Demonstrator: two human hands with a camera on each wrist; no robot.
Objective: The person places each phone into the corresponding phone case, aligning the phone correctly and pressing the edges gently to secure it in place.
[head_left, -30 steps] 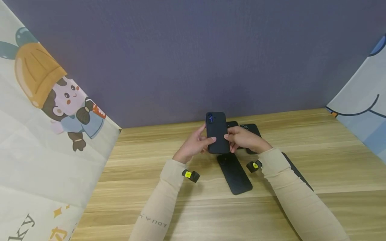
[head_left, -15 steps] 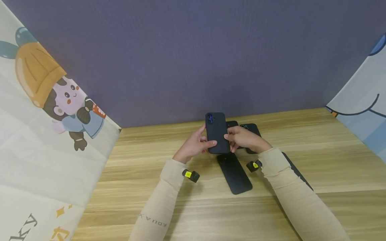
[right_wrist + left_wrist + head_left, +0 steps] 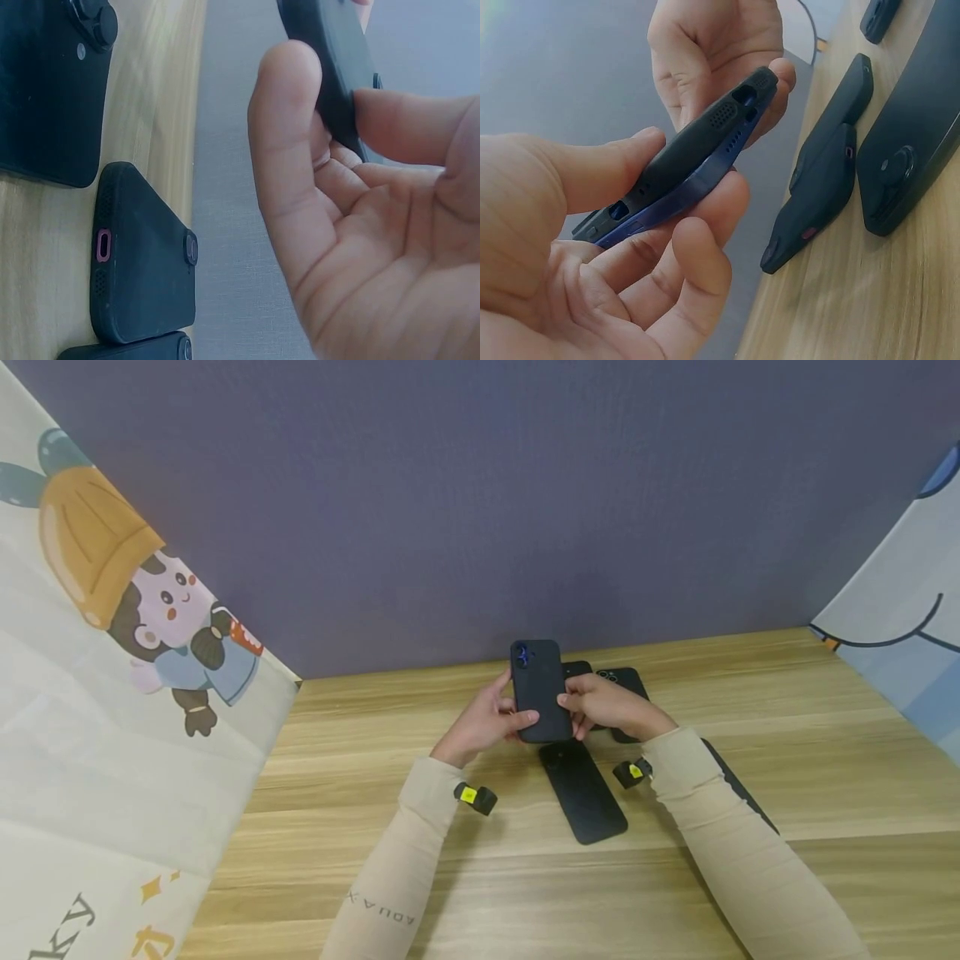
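Observation:
Both hands hold a blue phone [image 3: 688,193] and its black phone case [image 3: 542,681] up off the table. In the left wrist view the blue edge shows below the case, with a gap between them near the middle. My left hand [image 3: 483,722] grips the left side, thumb on the case back and fingers beneath the phone. Pinching the right edge between thumb and fingers is my right hand [image 3: 606,703]. In the head view, the camera corner shows blue through the case opening, and the phone's screen side is hidden.
A black phone-shaped thing [image 3: 583,795] lies below the hands on the wooden table [image 3: 345,793]. Two black cased ones, one with a camera corner [image 3: 628,681], lie behind my right hand. Another dark slab [image 3: 738,787] is partly under the right forearm. A grey-blue wall [image 3: 420,527] stands behind.
My left thumb has slid slightly down the back of the case. Otherwise the hands and the phone stay almost where they were.

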